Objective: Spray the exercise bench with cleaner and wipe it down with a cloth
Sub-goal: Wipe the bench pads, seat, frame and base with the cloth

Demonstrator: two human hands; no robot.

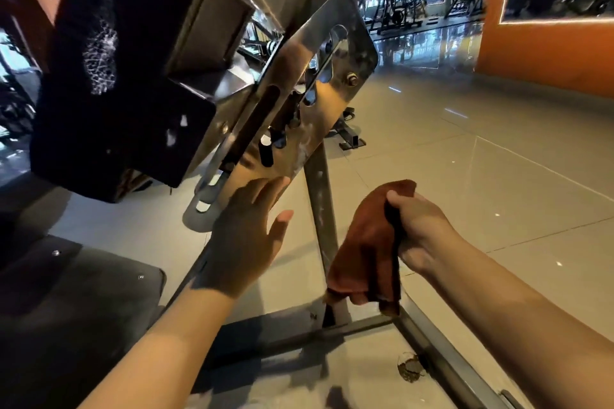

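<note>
right hand (pixel 419 230) around brown cloth (pixel 365 252), left hand (pixel 247 236) flat on bench plate (pixel 319 103)

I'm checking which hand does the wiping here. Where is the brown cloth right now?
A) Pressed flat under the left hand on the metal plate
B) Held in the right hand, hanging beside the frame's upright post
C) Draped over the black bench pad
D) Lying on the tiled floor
B: the right hand grips the brown cloth, which hangs down next to the upright post, while the left hand lies open by the metal plate.
</note>
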